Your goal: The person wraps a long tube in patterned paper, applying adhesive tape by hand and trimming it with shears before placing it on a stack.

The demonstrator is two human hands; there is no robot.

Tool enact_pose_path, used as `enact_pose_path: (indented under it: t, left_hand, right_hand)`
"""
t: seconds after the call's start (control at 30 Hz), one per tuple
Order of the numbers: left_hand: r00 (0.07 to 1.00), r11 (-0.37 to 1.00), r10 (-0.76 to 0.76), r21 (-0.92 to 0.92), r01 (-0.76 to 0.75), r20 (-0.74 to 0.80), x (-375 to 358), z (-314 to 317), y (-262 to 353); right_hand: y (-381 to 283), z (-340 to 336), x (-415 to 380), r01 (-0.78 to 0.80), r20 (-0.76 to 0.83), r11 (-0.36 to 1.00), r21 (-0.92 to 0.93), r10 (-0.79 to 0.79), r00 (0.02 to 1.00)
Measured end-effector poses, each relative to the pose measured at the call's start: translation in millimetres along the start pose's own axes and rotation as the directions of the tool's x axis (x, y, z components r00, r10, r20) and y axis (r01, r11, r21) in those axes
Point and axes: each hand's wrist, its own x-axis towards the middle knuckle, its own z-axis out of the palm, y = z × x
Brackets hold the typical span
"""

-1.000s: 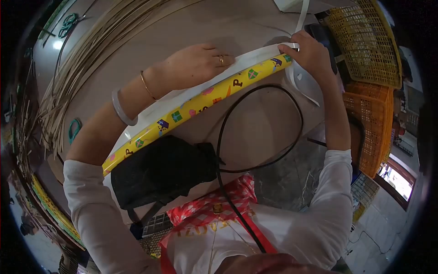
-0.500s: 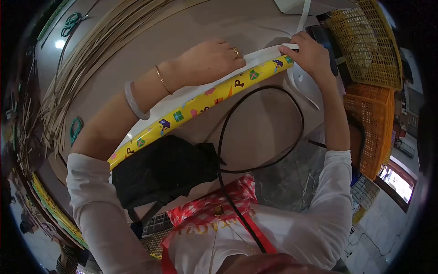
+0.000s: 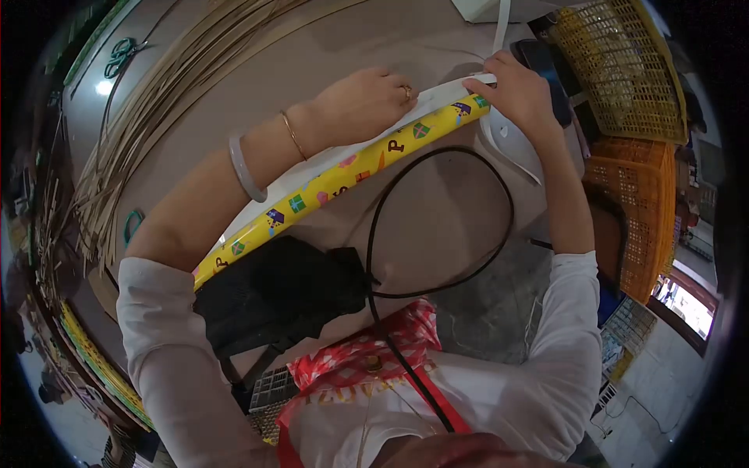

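A long yellow wrapping-paper roll (image 3: 335, 183) with printed letters and gift pictures slants across the table, a white layer (image 3: 437, 95) showing along its far side. My right hand (image 3: 516, 87) is closed on the roll's upper right end, thumb on the near side. My left hand (image 3: 367, 105), wearing a ring, rests on the white layer with its fingers curled under. The fingertips are hidden, so what they hold, if anything, cannot be seen. A black fabric bag (image 3: 277, 292) lies just below the roll's lower left part.
Long thin strips (image 3: 148, 109) cover the table's left side, near green-handled scissors (image 3: 121, 56). A black cord (image 3: 437, 156) loops in front of me. A dark phone-like object (image 3: 546, 74) lies beyond my right hand. Yellow (image 3: 616, 70) and orange baskets (image 3: 632, 218) stand at right.
The view has shifted slightly. My right hand and the roll's right end appear a little further left, while my left forearm appears slightly further right. Both hands keep about the same pose.
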Motion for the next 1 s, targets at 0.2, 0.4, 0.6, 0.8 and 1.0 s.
enact_pose_path:
  t: [0.2,0.4,0.6,0.8,1.0]
  left_hand:
    - [0.999,0.999,-0.041,0.025,0.041,-0.027,1,-4,4]
    - [0.970,0.974,-0.227,-0.023,0.225,-0.091,22,-3,13]
    - [0.967,0.967,-0.256,-0.009,0.256,-0.001,37,9,9]
    - [0.987,0.992,-0.115,0.035,0.120,-0.114,42,14,5]
    - [0.976,0.996,-0.089,0.010,0.092,-0.197,46,20,0]
  right_hand:
    - [-1,-1,-2,-0.009,0.001,1.000,-0.014,0.009,1.000]
    - [2,-10,0,-0.028,0.104,0.998,0.057,0.022,0.994]
    - [4,-11,-1,-0.010,0.107,0.998,0.068,0.003,0.994]
    - [4,-4,-2,0.046,-0.013,0.997,0.060,-0.045,0.999]
    - [0,-7,0,0.043,0.041,0.999,0.008,-0.043,0.998]
